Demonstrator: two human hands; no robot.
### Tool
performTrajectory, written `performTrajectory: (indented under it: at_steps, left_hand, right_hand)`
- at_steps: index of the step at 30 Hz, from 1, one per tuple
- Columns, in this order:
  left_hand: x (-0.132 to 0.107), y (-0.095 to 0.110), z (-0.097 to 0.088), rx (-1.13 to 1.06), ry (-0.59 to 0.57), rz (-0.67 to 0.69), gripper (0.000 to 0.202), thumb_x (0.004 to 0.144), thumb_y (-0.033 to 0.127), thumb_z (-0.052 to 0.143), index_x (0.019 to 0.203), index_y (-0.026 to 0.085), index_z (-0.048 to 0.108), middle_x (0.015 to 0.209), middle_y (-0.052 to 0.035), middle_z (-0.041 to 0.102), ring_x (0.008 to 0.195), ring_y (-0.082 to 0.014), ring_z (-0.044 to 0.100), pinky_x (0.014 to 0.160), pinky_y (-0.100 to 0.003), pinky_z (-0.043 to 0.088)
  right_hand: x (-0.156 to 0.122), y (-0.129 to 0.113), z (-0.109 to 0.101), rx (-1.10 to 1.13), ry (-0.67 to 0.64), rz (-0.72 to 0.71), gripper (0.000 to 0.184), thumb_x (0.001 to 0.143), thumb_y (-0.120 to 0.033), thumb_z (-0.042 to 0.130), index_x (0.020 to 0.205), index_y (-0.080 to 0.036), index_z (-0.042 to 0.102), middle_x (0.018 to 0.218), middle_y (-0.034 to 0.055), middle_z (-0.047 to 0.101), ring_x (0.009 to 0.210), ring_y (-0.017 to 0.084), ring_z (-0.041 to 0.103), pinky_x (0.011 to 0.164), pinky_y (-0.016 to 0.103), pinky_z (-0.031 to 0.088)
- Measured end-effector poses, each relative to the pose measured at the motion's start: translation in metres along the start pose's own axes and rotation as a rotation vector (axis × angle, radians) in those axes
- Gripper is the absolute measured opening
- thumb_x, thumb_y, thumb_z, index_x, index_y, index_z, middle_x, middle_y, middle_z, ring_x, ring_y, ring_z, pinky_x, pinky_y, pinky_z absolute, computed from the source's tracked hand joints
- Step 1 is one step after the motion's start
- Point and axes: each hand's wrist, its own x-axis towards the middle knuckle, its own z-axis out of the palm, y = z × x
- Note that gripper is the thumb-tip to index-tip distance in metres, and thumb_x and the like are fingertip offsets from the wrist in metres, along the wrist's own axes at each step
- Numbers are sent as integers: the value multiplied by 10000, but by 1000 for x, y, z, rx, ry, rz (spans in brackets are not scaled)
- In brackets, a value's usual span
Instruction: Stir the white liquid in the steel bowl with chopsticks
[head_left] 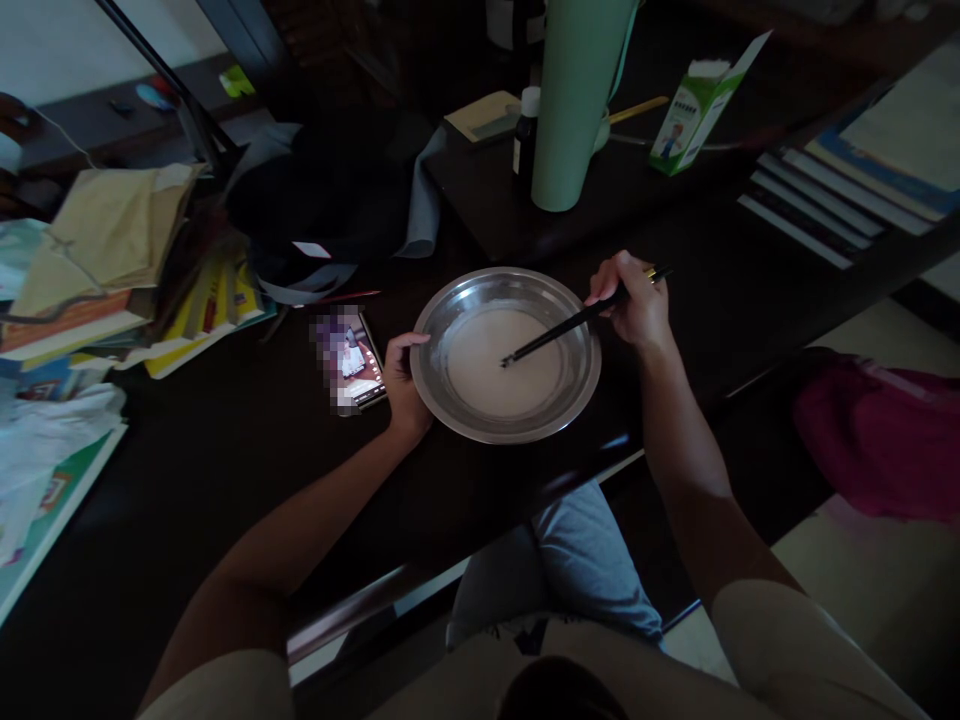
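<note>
A shiny metal bowl (pixel 504 432) sits on the dark table in front of me, with a pale, milky liquid (pixel 487 385) in it. My left hand (pixel 407 385) grips the bowl's left side, its thumb over the rim and the other fingers hidden beneath. Above the right rim, my right hand (pixel 634 300) is closed around dark chopsticks (pixel 562 328). They slant down to the left, and their tips meet the liquid near the middle of the bowl. A lit phone (pixel 360 365) lies just left of my left hand.
Behind the bowl stand a tall green tumbler (pixel 574 110), a small dark bottle (pixel 525 135) and an opened green-white box (pixel 694 120). Books and papers (pixel 97 250) pile up at left, beside a black bag (pixel 330 200). More books (pixel 847 190) are stacked at right.
</note>
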Motion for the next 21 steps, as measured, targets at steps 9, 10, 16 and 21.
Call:
performTrajectory:
  at_steps: [9, 10, 16, 21]
  left_hand:
    - [0, 2, 1, 20, 6, -1, 287, 781, 396, 928, 961, 282, 736, 929, 14, 705, 832, -169, 648, 764, -310, 537]
    - [0, 3, 2, 20, 10, -1, 288, 777, 396, 928, 958, 282, 736, 927, 15, 708, 826, -167, 645, 760, -308, 535]
    - [-1, 4, 2, 5, 9, -17, 272, 779, 375, 915, 969, 281, 745, 941, 12, 723, 840, -169, 651, 768, -305, 535]
    - [-1, 1, 0, 9, 6, -24, 272, 796, 342, 908, 998, 277, 737, 950, 12, 715, 848, -166, 651, 783, -304, 530]
  right_hand:
    - [-7, -8, 9, -68, -113, 27, 633, 755, -844, 784, 604, -243, 655, 582, 6, 642, 496, 111, 494, 433, 284, 358]
    - [-6, -6, 8, -62, -81, 23, 644, 743, -859, 780, 603, -246, 643, 576, 4, 626, 487, 110, 470, 427, 289, 346]
    - [1, 0, 0, -19, 17, -13, 705, 802, -904, 672, 544, -259, 551, 524, 7, 515, 485, 136, 447, 415, 309, 314]
    - [-8, -7, 5, -57, -127, 25, 644, 784, -825, 776, 566, -238, 626, 559, 13, 613, 529, 133, 545, 455, 290, 386]
